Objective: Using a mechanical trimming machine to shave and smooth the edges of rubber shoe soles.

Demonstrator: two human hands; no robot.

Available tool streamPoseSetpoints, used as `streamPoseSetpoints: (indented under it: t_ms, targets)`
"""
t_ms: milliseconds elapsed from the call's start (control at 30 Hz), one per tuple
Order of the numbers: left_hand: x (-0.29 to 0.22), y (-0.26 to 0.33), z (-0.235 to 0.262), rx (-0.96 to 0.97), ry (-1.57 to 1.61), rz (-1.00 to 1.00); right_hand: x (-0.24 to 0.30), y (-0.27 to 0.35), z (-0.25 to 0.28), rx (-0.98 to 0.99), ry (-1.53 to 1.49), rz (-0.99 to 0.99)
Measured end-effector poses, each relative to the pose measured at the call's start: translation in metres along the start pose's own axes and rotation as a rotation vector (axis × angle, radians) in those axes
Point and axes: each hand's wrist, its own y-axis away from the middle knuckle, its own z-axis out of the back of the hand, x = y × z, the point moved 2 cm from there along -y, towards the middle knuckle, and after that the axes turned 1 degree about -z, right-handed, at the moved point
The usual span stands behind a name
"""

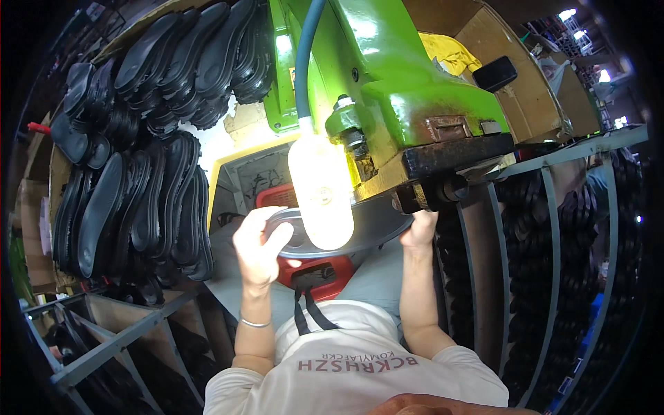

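Note:
A dark grey shoe sole (384, 225) lies crosswise in front of me, below the head of a green machine (394, 83). My left hand (259, 245) is closed round the sole's left end, thumb on the near side and fingers at the rim. At its right end my right hand (420, 233) grips the sole, its fingertips partly hidden by the machine's dark lower parts (432, 190). A bright lamp (321, 197) hangs in front of the sole's middle and covers part of it.
Several stacks of black soles (149, 200) fill the left side. A red plastic basket (335, 280) sits low between my legs. Metal racks (553, 228) holding dark soles stand on the right. Behind the machine is a cardboard box (512, 90) with yellow cloth (449, 55).

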Motion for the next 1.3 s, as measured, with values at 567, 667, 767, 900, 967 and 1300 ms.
streamPoseSetpoints:
  t_ms: [567, 667, 767, 900, 967, 1300]
  targets:
    - [0.041, 0.011, -0.039, 0.234, -0.557, -0.018, -0.027, 0.021, -0.037, 0.196, 0.350, 0.007]
    - [0.036, -0.005, -0.068, 0.251, -0.737, -0.237, -0.028, 0.040, -0.013, 0.072, 0.418, 0.022]
    - [0.049, -0.005, -0.073, 0.136, -0.735, -0.376, -0.038, 0.088, 0.018, 0.227, 0.326, -0.299]
    - [0.068, 0.007, -0.068, 0.088, -0.582, -0.342, -0.047, 0.147, 0.052, 0.199, 0.183, -0.635]
    - [0.073, 0.015, -0.063, 0.055, -0.754, -0.317, -0.028, 0.147, 0.060, 0.118, 0.104, -0.614]
    - [0.052, 0.007, -0.058, 0.069, -0.624, -0.299, 0.062, 0.044, 0.064, -0.047, 0.491, -0.042]
